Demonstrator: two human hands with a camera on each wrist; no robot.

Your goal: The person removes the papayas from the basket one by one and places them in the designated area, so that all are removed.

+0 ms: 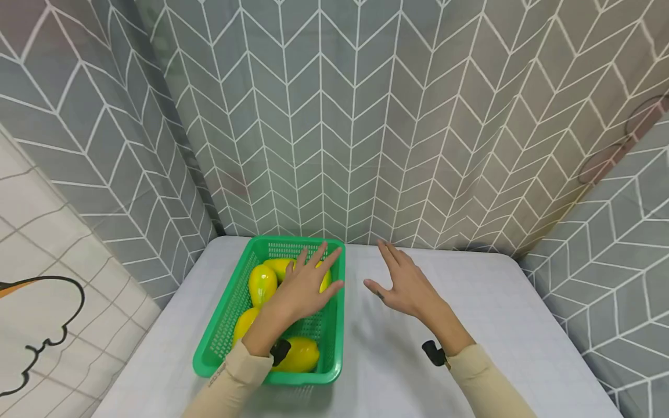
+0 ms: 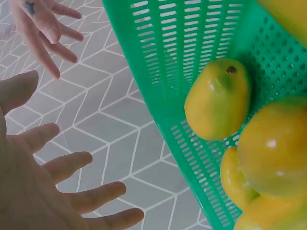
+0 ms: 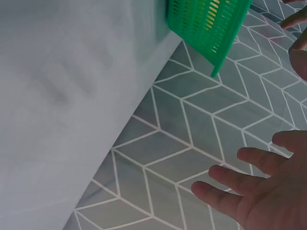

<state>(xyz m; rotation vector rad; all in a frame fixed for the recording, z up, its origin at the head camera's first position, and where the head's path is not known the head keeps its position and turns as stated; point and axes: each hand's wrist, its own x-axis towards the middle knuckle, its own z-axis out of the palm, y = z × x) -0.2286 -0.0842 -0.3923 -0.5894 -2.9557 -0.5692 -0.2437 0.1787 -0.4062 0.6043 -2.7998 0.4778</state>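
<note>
A green plastic basket (image 1: 338, 325) with slotted walls stands on the table, left of centre. Several glossy yellow mangoes (image 1: 262, 284) lie in it, some with a greenish tint; one mango (image 2: 218, 100) shows a dark stem spot in the left wrist view. Above the basket hovers my left hand (image 1: 303, 290), fingers spread, holding nothing and hiding part of the fruit. My right hand (image 1: 410, 287) is held in the air to the right of the basket, fingers extended and thumb apart, with nothing in it.
The white table (image 1: 449, 267) extends to both sides of the basket. Grey curtains (image 1: 334, 116) with white zigzag lines hang behind and at the sides. On the left hangs a pale cloth (image 1: 31, 249) with a black line drawing.
</note>
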